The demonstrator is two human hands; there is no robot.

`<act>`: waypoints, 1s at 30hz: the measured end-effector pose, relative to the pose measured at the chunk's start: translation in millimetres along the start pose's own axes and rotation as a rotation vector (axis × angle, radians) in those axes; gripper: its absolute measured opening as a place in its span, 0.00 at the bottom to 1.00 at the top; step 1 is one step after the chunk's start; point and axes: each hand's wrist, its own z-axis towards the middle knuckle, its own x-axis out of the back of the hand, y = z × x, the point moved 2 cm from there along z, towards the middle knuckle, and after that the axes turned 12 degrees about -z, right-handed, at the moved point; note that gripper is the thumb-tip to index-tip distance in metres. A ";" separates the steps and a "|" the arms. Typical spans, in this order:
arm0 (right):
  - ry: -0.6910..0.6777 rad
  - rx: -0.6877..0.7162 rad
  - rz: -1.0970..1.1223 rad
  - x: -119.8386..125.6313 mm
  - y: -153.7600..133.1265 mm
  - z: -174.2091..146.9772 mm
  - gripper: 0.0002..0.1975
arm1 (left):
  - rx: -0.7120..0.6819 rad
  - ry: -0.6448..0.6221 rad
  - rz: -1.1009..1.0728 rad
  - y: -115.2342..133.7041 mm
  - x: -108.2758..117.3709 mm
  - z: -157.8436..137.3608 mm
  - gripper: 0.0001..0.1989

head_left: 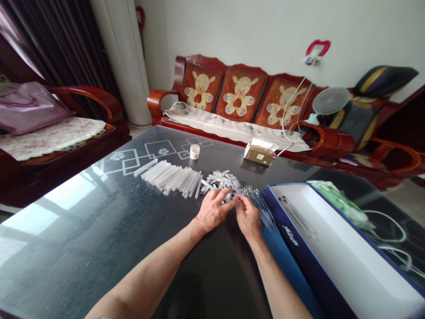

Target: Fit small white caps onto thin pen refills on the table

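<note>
My left hand (212,211) and my right hand (249,219) meet over the table, their fingertips almost touching. Both are closed in a pinch; whatever sits between the fingers is too small to make out. Just beyond them lies a loose pile of short white pieces (223,178), some with dark parts. To the left, translucent white tubes (172,178) lie side by side in a row. Thin, shiny dark sticks (265,215) are heaped right of my right hand, against a long blue box (327,230) with a white inside. A few similar thin sticks (300,217) rest in the box.
A small round tub (195,151) and a tissue box (260,153) stand farther back on the dark glossy table (109,248). Green plastic packaging (341,201) and a white cable (395,226) lie beyond the blue box. A wooden sofa (239,99) lines the wall.
</note>
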 end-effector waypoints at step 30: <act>0.046 -0.478 0.738 -44.6 -2.7 10.2 0.21 | 0.227 -0.029 0.153 -18.7 -11.2 -3.0 0.10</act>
